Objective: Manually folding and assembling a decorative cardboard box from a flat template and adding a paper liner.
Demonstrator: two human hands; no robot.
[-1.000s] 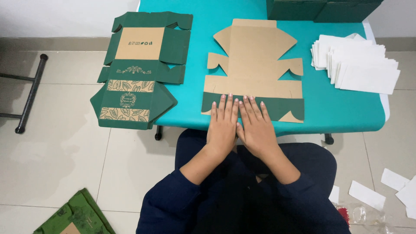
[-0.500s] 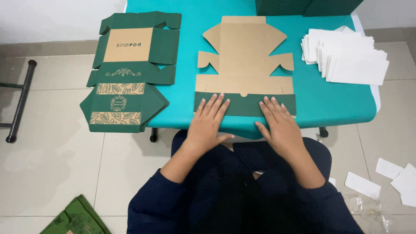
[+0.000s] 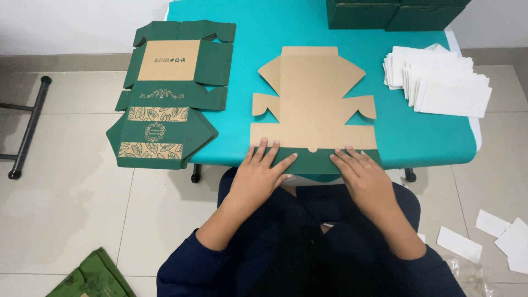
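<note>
- The person, wearing dark blue sleeves, is sitting at the near edge of the teal worktop [image 3: 418, 137], with both hands lying flat and unclenched, grasping nothing.
- The left hand [image 3: 258, 176] is pressing palm-down on the left part of the folded green flap [image 3: 316, 160], its fingers spreading over the crease.
- The right hand [image 3: 366, 179] is pressing the same flap on the right part, its fingers pointing far and left.
- That flap is belonging to the flat box blank [image 3: 313, 102], which is lying brown side up in the middle of the worktop, its near edge turned over so the green side is showing.
- To the left, a stack of printed green box blanks [image 3: 165, 93] is hanging partly over the worktop's left edge.
- To the right, piles of white cards [image 3: 445, 82] are resting on the worktop, well apart from the hands.
- At the far edge, dark green boxes [image 3: 396, 14] are standing.
- On the floor, loose white cards [image 3: 495, 234] are lying on the near right, a green blank [image 3: 93, 278] on the near left.
</note>
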